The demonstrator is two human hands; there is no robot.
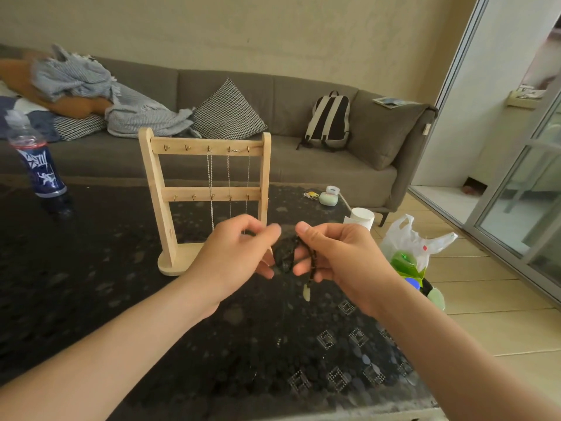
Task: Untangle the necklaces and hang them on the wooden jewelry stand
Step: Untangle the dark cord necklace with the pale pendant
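Over the dark table [91, 299], your two hands hold a tangled necklace [283, 253]
Upright behind them stands the pale wooden jewelry stand [158, 189], three thin silver chains [210, 177] hanging from its top hooks; your left hand [230, 253] and right hand [340, 256] each pinch the dark beaded necklace bunched between them, a small pale pendant [307, 293] dangling under your right fingers

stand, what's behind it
The sofa stands behind the stand, with a checked cushion and a blanket on it. The left hand and right hand, holding a necklace, cover the stand's lower right, so what lies behind there is hidden.
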